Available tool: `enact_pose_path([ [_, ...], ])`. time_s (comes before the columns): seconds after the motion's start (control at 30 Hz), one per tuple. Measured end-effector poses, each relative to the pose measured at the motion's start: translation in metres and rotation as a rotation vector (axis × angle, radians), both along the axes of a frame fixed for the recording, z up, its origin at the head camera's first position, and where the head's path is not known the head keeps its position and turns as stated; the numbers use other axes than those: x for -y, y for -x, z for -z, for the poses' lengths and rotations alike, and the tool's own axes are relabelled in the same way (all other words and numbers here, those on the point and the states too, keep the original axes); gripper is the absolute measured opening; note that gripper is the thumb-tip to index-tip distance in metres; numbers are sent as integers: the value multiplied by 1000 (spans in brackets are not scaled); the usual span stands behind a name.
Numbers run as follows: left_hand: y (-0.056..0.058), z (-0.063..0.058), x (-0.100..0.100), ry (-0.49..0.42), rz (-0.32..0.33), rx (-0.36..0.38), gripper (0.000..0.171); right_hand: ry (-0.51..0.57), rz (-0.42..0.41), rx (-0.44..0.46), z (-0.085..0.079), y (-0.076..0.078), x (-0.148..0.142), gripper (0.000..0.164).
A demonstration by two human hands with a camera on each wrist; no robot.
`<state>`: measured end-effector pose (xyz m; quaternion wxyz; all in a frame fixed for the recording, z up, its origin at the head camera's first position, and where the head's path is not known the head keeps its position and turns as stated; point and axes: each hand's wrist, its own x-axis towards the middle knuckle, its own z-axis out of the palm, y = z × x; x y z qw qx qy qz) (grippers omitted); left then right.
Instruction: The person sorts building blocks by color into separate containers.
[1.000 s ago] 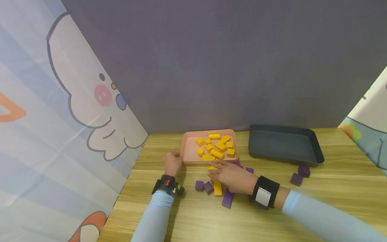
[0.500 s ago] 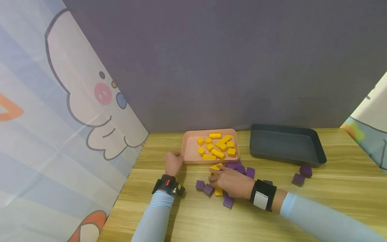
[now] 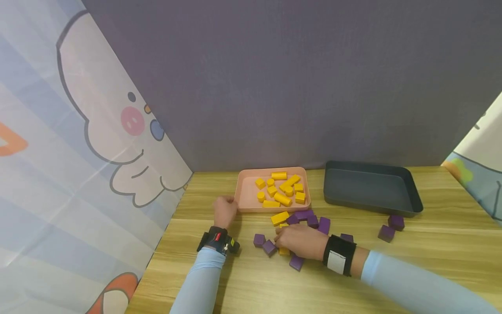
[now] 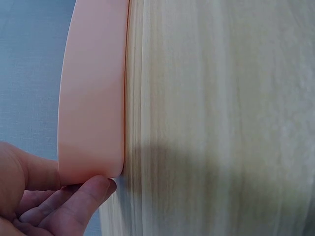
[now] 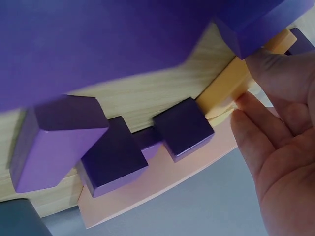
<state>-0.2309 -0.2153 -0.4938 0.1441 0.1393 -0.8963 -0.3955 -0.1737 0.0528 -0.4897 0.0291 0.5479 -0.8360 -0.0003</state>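
My left hand [image 3: 225, 212] grips the left end of the pink tray [image 3: 243, 205], with thumb and fingers around its corner [image 4: 93, 169] in the left wrist view. Several yellow blocks, such as a cylinder [image 3: 282, 199] and a cube [image 3: 300, 198], lie inside it. In front of the tray, my right hand [image 3: 301, 240] pinches a long yellow block [image 5: 227, 88] between thumb and fingertips; from the head it is mostly covered. Just beyond those fingers a second yellow block [image 3: 280, 218] lies on the table. Purple blocks [image 5: 183, 129] crowd around the right hand.
A dark tray [image 3: 370, 185] stands at the back right, with two purple cubes [image 3: 386, 233] in front of it. Two more purple cubes [image 3: 269, 248] sit left of my right hand. A grey panel [image 3: 306, 87] rises behind the wooden table [image 3: 251, 288].
My right hand has left the yellow block near the tray's front edge and come slightly nearer me, onto the long yellow block. The left hand stays on the pink tray.
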Motion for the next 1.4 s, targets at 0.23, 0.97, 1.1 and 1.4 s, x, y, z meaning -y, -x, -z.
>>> enact_pose_path([
  [0.23, 0, 3, 2, 6, -6, -12, 24, 29, 31, 59, -2, -1, -1, 29],
  [0.97, 0, 3, 4, 18, -21, -5, 21, 36, 95, 71, -25, 5, 10, 18],
  [1.1, 2, 5, 3, 32, -10, -34, 21, 67, 80, 21, -31, 6, 13, 19],
  [1.4, 5, 7, 2, 14, -8, -34, 20, 91, 100, 2, -41, 13, 17, 15],
])
